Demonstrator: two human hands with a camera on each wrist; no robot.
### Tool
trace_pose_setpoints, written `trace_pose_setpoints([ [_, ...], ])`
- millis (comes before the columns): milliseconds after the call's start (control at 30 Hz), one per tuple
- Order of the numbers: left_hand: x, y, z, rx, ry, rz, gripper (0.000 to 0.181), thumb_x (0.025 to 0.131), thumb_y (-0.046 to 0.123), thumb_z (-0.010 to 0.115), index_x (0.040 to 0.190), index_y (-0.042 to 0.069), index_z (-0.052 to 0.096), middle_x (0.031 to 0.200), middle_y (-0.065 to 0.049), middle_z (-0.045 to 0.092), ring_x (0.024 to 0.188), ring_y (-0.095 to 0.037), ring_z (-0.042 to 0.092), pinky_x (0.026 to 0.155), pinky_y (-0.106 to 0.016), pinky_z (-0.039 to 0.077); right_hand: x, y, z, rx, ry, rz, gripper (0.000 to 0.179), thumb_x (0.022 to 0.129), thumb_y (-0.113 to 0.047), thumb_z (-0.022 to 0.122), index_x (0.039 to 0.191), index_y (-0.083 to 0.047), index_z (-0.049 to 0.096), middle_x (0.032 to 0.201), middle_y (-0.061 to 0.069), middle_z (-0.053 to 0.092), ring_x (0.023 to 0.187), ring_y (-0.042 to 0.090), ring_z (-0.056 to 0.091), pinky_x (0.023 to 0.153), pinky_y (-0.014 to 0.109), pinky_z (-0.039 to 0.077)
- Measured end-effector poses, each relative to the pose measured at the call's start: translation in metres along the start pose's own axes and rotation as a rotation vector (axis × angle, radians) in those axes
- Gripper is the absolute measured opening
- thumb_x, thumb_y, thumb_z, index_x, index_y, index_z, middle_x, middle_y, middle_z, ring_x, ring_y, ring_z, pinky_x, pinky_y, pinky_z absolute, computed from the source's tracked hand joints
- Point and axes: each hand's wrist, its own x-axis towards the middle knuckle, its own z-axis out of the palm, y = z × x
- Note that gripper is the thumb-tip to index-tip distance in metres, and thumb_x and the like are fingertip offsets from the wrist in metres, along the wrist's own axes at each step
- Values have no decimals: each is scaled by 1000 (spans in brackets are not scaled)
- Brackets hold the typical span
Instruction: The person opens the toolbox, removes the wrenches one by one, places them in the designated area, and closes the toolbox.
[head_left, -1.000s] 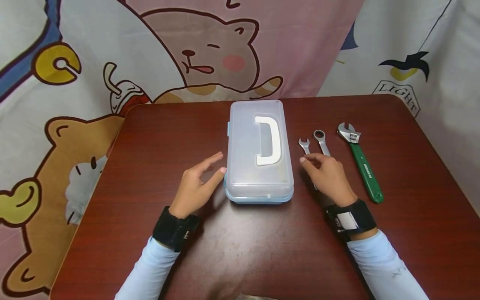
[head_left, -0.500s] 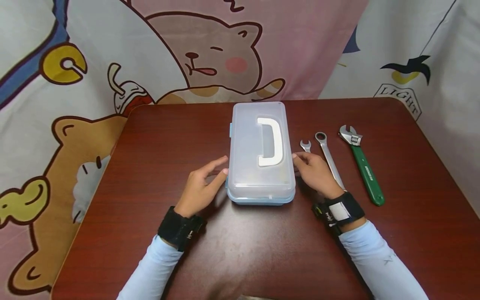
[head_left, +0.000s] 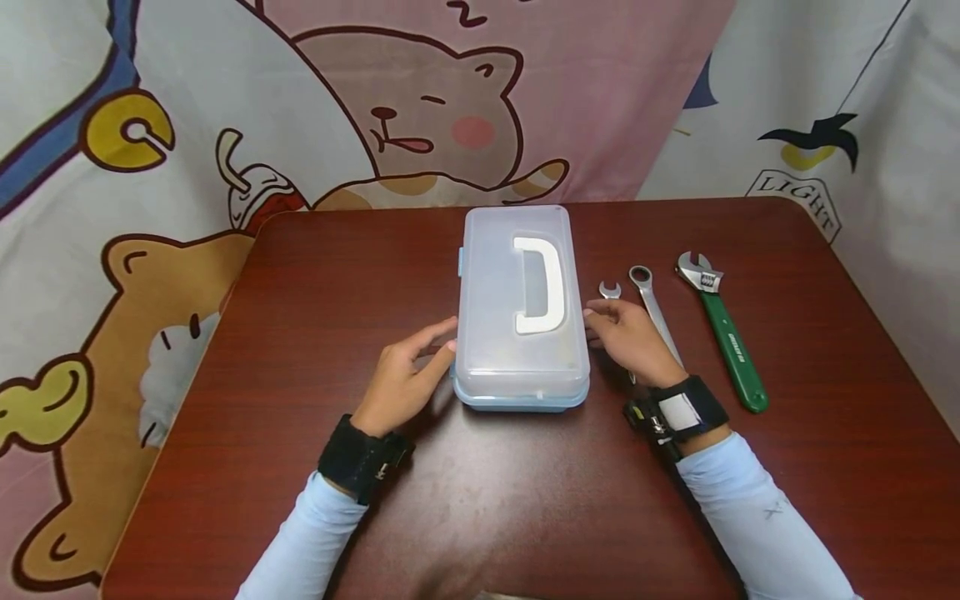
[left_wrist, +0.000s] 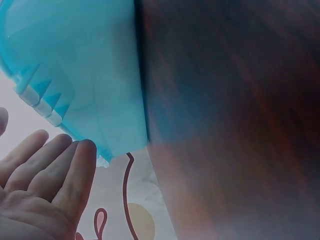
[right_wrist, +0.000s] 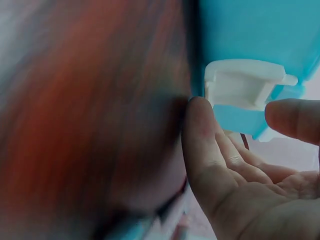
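Note:
A plastic toolbox [head_left: 491, 287] with a translucent lid, white handle [head_left: 555, 287] and light-blue base [left_wrist: 95, 65] stands upright, lid down. My left hand [head_left: 397, 379] lies along its left side, fingers fairly straight, fingertips at the hinge side. My right hand [head_left: 633, 342] is at the opposite side. There a white latch [right_wrist: 245, 82] shows in the right wrist view. One fingertip meets the latch's lower edge, while the thumb [right_wrist: 295, 120] is held near its other end. A small open-end wrench [head_left: 610, 292] is partly hidden behind the right hand.
Right of the toolbox lie a ratcheting wrench [head_left: 651, 304], partly covered by my right hand and wrist, and a green-handled adjustable wrench [head_left: 731, 346]. All rest on a dark reddish wooden table [head_left: 247, 467]. A printed cloth [head_left: 600, 92] hangs behind the table's far edge.
My right hand has moved left from over the wrenches to the toolbox's right side, uncovering more of the ratcheting wrench. My left hand stays at the left side; the toolbox stays in place.

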Motion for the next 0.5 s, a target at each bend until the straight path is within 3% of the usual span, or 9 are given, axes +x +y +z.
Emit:
trace_pose_setpoints([
  [300, -2, -2, 1, -20, -12, 5, 41, 106, 23, 61, 145, 9, 60, 137, -6, 67, 123, -16, 64, 101, -44, 53, 9, 1, 1, 130, -16, 78, 52, 109, -27, 51, 149, 6, 47, 132, 26, 62, 108, 30, 69, 83, 34, 61],
  [500, -2, -2, 0, -19, -6, 9, 41, 106, 23, 61, 145, 9, 59, 137, -6, 66, 123, -16, 64, 102, -42, 54, 8, 3, 0, 173, -14, 86, 53, 108, -29, 54, 149, 5, 48, 133, 26, 61, 104, 25, 69, 80, 30, 61],
])
